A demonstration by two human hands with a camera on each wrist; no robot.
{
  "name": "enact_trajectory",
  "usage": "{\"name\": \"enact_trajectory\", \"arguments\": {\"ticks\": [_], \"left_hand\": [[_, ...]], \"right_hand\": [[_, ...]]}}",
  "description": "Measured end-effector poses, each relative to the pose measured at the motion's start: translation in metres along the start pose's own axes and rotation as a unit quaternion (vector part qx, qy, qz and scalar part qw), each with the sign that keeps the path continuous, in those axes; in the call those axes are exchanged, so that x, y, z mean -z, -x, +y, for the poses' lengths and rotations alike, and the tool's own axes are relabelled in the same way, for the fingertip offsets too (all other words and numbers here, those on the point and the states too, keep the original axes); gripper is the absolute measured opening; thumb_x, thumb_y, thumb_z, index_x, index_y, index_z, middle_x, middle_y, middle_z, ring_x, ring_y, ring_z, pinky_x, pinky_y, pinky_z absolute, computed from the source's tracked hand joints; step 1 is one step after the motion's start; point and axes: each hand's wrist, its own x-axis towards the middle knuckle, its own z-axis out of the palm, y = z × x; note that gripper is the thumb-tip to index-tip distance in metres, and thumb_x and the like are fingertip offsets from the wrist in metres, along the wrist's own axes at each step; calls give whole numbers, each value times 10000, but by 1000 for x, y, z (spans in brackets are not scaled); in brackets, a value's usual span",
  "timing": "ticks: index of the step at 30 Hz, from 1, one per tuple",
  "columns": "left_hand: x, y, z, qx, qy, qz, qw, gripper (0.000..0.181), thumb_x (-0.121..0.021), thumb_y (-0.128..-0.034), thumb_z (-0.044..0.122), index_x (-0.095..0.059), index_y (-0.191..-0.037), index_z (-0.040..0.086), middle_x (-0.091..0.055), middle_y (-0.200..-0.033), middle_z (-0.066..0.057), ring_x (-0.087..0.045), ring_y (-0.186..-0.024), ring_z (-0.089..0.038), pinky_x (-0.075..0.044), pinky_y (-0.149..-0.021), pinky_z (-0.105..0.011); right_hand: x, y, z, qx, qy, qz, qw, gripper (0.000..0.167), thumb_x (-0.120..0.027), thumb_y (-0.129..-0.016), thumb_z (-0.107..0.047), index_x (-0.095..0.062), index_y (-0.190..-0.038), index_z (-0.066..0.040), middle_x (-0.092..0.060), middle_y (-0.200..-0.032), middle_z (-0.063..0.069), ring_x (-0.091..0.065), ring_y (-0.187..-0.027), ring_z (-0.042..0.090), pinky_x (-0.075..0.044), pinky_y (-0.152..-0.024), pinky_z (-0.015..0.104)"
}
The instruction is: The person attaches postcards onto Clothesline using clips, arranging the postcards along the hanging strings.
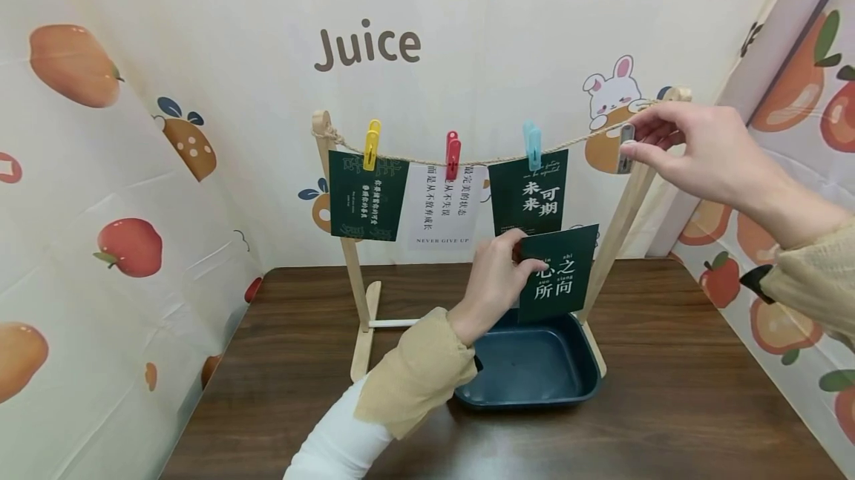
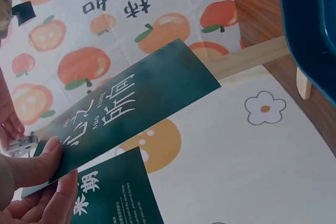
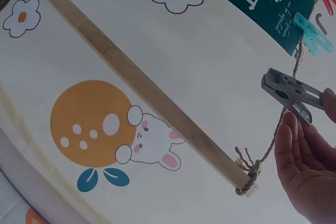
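My left hand (image 1: 497, 280) pinches a dark green card (image 1: 559, 272) with white lettering by its left edge, below the rope. In the right hand (image 1: 701, 150) is a grey clothespin (image 1: 626, 148), held between thumb and fingers near the rope's right end. The right wrist view shows this clothespin (image 3: 291, 94) beside the rope (image 3: 300, 56); whether it touches the rope I cannot tell. Along the rope hang a green card (image 1: 366, 202) under a yellow clothespin (image 1: 372, 145), a white card (image 1: 441, 213) under a red one (image 1: 453, 155), and another green card (image 1: 534, 202) under a blue one (image 1: 532, 145).
A wooden frame (image 1: 357, 294) with two posts carries the rope above a brown table (image 1: 287, 361). Between its feet sits a dark blue basin (image 1: 531, 398), below the held card. Fruit-printed cloth (image 1: 220, 35) stands behind and at both sides.
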Motion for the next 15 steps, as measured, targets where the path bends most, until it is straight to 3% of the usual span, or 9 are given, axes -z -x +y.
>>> {"name": "enact_trajectory", "arguments": {"ticks": [2,9,15], "left_hand": [[-1,-3,2,-35,-40,-13,10000,205,-692,-757,114,-615,-925,24,-614,-714,-30,-538,-596,-33,-427,-555,-96],[-4,-13,8,-53,-34,-38,10000,208,-693,-756,108,-619,-934,28,-647,-778,-31,-570,-670,-26,-428,-620,-86],[-7,-22,15,-95,-210,-49,9997,209,-690,-761,131,-619,-933,35,-638,-757,-23,-569,-669,-21,-417,-608,-76]], "right_hand": [[2,-2,1,-24,28,-14,10000,284,-597,-851,-225,-570,-1038,-14,-567,-872,103,-493,-789,184,-321,-665,206],[8,-11,6,-114,172,15,9998,295,-588,-855,-239,-565,-1051,-20,-582,-888,121,-464,-763,98,-314,-652,214],[14,-18,6,-99,198,-73,9997,313,-567,-868,-231,-550,-1081,-2,-581,-917,163,-527,-838,295,-307,-654,236]]}}
